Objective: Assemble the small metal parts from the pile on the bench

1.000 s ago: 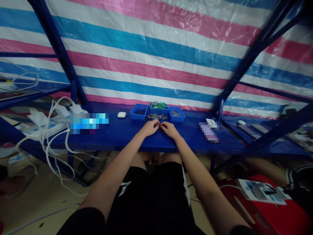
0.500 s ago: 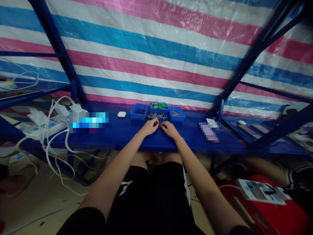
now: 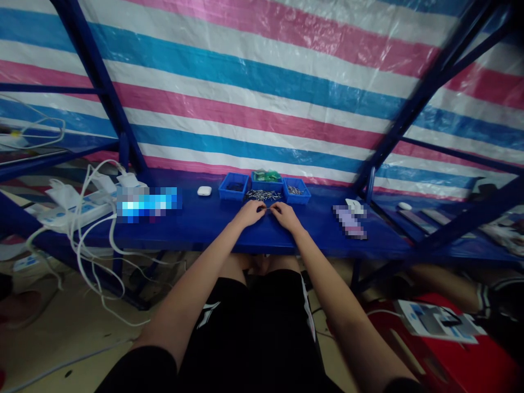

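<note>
My left hand (image 3: pixel 251 213) and my right hand (image 3: pixel 285 215) meet over the blue bench, fingertips pinched close together. Between them shows a thin, screw-like metal piece (image 3: pixel 268 208), too small to make out fully; both hands grip it. Just beyond my fingers lies a loose pile of long silvery screws (image 3: pixel 264 195). Around the pile stand three blue trays: the left tray (image 3: pixel 233 195) has dark small pieces, the right tray (image 3: pixel 302 200) has small silvery hardware, and the back tray (image 3: pixel 267 186) contains green plastic bags (image 3: pixel 267 176).
A white earbud case (image 3: pixel 204 191) lies left of the trays. Farther left sit a power strip (image 3: pixel 82 214) and tangled white cables. A purple phone-like item (image 3: pixel 349 221) lies at right. Blue frame posts flank the bench (image 3: pixel 196 229); a red stool (image 3: pixel 462 355) and another person's arm are lower right.
My fingertips have drawn slightly apart, so more of the thin piece shows between them. The trays and the pile look unchanged.
</note>
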`<state>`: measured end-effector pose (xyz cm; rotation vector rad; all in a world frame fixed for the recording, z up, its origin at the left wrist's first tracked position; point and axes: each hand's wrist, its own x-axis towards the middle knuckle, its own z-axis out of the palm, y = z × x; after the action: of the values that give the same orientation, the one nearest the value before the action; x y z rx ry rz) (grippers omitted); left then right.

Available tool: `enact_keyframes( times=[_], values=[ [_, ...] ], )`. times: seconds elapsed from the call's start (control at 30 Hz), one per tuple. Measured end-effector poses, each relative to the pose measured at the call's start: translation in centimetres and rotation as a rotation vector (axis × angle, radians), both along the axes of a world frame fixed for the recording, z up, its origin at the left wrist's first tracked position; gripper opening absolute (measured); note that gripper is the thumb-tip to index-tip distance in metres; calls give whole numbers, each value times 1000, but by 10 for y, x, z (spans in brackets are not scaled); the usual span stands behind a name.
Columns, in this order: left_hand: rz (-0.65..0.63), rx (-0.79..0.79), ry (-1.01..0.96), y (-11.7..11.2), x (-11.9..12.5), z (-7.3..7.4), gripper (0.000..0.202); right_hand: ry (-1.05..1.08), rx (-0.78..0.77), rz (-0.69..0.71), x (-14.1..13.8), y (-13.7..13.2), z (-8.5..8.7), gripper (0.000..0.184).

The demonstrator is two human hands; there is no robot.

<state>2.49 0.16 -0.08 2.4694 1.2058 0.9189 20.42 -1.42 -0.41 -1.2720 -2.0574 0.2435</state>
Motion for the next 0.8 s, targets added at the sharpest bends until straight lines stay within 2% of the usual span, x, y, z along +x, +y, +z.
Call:
enact_keyframes(
  times=[0.2,0.8],
  values=[
    [-9,9,8,-3,0,3,22,-8,-11,-8,-1,1,-1,16],
    [-13,45,-31,-1,0,1,21,-72,-12,9,-1,3,-3,13]
  ],
)
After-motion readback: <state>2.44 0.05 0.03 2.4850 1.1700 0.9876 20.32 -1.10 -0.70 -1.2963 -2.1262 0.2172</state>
